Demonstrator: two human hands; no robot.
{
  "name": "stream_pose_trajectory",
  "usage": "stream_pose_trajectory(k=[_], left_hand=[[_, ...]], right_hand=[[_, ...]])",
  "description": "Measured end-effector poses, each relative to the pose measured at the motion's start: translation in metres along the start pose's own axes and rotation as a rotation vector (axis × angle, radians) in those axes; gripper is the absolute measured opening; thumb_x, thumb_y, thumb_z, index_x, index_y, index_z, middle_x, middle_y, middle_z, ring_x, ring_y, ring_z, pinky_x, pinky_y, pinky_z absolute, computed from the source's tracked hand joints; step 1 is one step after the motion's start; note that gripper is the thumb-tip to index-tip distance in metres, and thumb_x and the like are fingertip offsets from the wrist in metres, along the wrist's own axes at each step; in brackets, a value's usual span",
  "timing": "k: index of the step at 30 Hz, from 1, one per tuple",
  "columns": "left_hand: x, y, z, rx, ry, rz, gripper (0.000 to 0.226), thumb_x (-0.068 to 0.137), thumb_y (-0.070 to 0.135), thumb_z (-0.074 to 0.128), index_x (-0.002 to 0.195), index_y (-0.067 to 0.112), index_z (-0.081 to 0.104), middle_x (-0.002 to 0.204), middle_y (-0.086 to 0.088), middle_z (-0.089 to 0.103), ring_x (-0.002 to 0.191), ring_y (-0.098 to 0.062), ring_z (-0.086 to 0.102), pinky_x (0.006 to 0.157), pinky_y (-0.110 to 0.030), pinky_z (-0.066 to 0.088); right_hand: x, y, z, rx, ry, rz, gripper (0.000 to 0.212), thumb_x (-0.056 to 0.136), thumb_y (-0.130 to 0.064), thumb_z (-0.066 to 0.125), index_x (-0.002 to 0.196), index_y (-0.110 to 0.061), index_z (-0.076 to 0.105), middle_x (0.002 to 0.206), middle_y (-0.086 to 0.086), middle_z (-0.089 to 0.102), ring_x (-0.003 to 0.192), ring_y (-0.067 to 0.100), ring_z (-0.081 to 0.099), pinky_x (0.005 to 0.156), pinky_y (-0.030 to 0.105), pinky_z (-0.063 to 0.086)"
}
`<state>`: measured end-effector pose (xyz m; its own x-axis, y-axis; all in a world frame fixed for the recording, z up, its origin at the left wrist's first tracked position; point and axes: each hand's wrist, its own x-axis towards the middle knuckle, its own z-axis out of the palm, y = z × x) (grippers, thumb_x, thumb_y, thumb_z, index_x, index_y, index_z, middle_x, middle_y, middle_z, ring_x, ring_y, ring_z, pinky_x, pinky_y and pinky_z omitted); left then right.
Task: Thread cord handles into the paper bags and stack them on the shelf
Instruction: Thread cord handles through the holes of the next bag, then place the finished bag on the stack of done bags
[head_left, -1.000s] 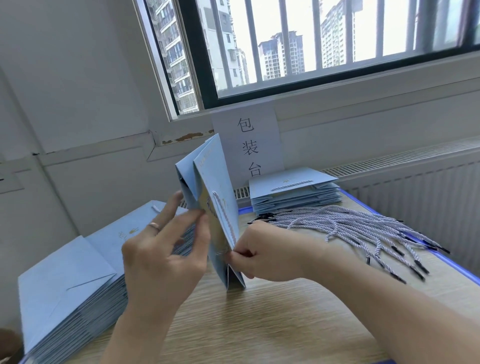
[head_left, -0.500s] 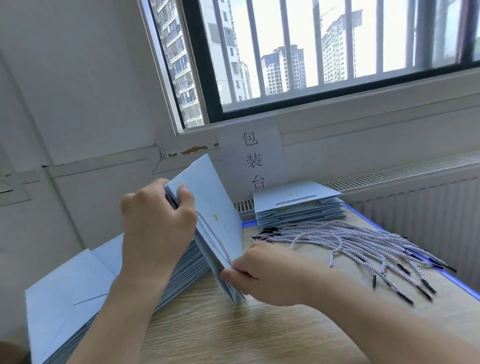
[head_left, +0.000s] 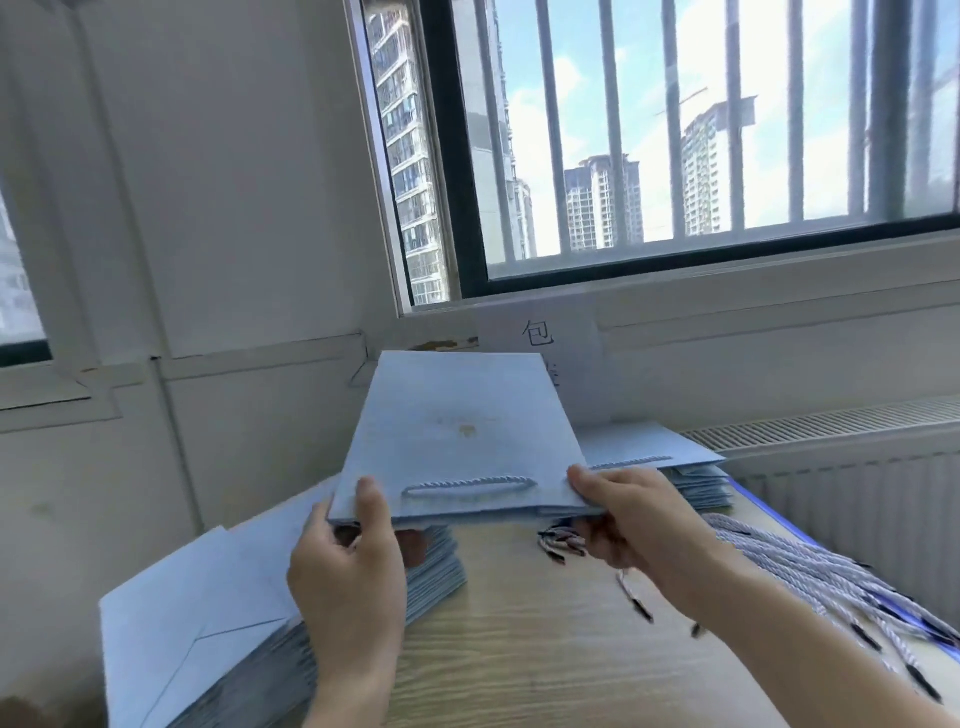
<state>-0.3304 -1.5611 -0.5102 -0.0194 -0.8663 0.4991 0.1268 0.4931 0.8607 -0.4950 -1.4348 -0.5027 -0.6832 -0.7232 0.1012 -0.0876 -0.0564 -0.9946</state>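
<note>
A flat light-blue paper bag (head_left: 462, 431) with a twisted cord handle (head_left: 470, 487) along its near edge is held level above the table. My left hand (head_left: 353, 566) grips its near left corner, thumb on top. My right hand (head_left: 631, 514) grips the near right corner, thumb on top. Behind it lies a stack of finished bags (head_left: 675, 467) with a cord handle showing. A bundle of loose white cords with black tips (head_left: 810, 577) lies at the right.
A tall stack of flat blue bags (head_left: 197, 639) fills the left of the wooden table (head_left: 545, 649). A paper sign (head_left: 540, 338) hangs on the wall under the barred window. A white radiator (head_left: 852, 483) runs along the right.
The bag stood upright on edge between my hands; now it lies flat and level, lifted, with both hands on its near corners. The view has tilted up.
</note>
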Motion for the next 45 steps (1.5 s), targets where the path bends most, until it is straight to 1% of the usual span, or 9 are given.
stream_pose_trajectory(k=[8,12,18,22,27,31,36,39,45], left_hand=[[-0.012,0.001,0.005,-0.18,-0.27,-0.277,0.013,0.099,0.017,0.056,0.09,0.008,0.06,0.056,-0.009,0.066,0.041,-0.015,0.056,0.039,-0.022,0.043],[-0.008,0.001,0.019,-0.148,-0.366,-0.248,0.029,0.101,0.017,0.053,0.12,-0.005,0.053,0.052,-0.007,0.063,0.04,-0.015,0.052,0.041,-0.023,0.041],[0.028,0.032,0.085,0.05,-0.542,-0.196,0.029,0.1,0.031,0.051,0.082,0.008,0.052,0.05,-0.002,0.063,0.043,-0.018,0.058,0.043,-0.023,0.041],[0.034,0.024,0.135,0.441,-0.551,0.016,0.046,0.099,0.045,0.043,0.066,0.012,0.046,0.071,-0.004,0.056,0.064,-0.021,0.051,0.058,-0.032,0.037],[0.023,-0.018,0.18,0.602,-0.554,0.049,0.055,0.099,0.048,0.039,0.098,0.001,0.068,0.138,-0.017,0.048,0.115,-0.032,0.052,0.099,-0.037,0.042],[0.004,-0.055,0.185,0.595,-0.575,-0.021,0.048,0.098,0.044,0.043,0.091,0.003,0.067,0.133,-0.015,0.05,0.113,-0.026,0.053,0.095,-0.033,0.041],[-0.003,-0.069,0.186,0.513,-0.521,-0.053,0.047,0.096,0.042,0.052,0.115,-0.002,0.053,0.122,-0.018,0.056,0.108,-0.031,0.055,0.088,-0.035,0.043],[-0.001,-0.076,0.189,0.458,-0.546,-0.075,0.051,0.097,0.041,0.053,0.13,0.005,0.038,0.121,-0.018,0.056,0.111,-0.034,0.054,0.084,-0.034,0.042],[0.006,-0.086,0.191,0.524,-0.558,0.01,0.055,0.098,0.054,0.046,0.114,0.003,0.062,0.111,-0.014,0.066,0.108,-0.031,0.057,0.085,-0.037,0.047]], right_hand=[[0.011,0.001,-0.02,-0.126,0.169,-0.057,0.036,0.098,-0.031,0.06,0.07,-0.008,0.057,0.049,0.003,0.044,0.042,0.016,0.033,0.043,0.02,0.023],[0.018,-0.003,-0.034,-0.201,0.221,-0.085,0.035,0.097,-0.028,0.062,0.077,0.0,0.064,0.049,-0.001,0.034,0.045,0.016,0.026,0.05,0.026,0.021],[0.047,-0.045,-0.083,-0.174,0.383,0.041,0.039,0.098,-0.026,0.061,0.064,-0.014,0.045,0.043,-0.003,0.038,0.033,0.01,0.028,0.032,0.019,0.022],[0.08,-0.049,-0.117,-0.414,0.561,0.037,0.036,0.093,-0.035,0.06,0.074,-0.005,0.058,0.061,0.012,0.056,0.052,0.025,0.046,0.055,0.031,0.035],[0.103,-0.024,-0.132,-0.728,0.62,0.066,0.044,0.1,-0.033,0.054,0.071,0.0,0.06,0.081,0.019,0.062,0.084,0.035,0.057,0.076,0.036,0.039],[0.113,0.025,-0.133,-0.921,0.558,0.083,0.033,0.099,-0.031,0.053,0.082,-0.007,0.066,0.091,0.015,0.068,0.1,0.033,0.063,0.079,0.033,0.044],[0.115,0.044,-0.126,-0.859,0.543,0.039,0.027,0.103,-0.024,0.048,0.12,-0.008,0.062,0.122,0.012,0.065,0.111,0.028,0.058,0.095,0.034,0.043],[0.115,0.043,-0.123,-0.872,0.495,0.012,0.03,0.105,-0.028,0.043,0.102,-0.01,0.067,0.098,0.009,0.064,0.095,0.025,0.054,0.081,0.033,0.04],[0.107,0.041,-0.121,-0.892,0.426,0.018,0.046,0.095,-0.041,0.058,0.062,-0.014,0.041,0.06,0.001,0.044,0.064,0.02,0.043,0.057,0.034,0.028]])
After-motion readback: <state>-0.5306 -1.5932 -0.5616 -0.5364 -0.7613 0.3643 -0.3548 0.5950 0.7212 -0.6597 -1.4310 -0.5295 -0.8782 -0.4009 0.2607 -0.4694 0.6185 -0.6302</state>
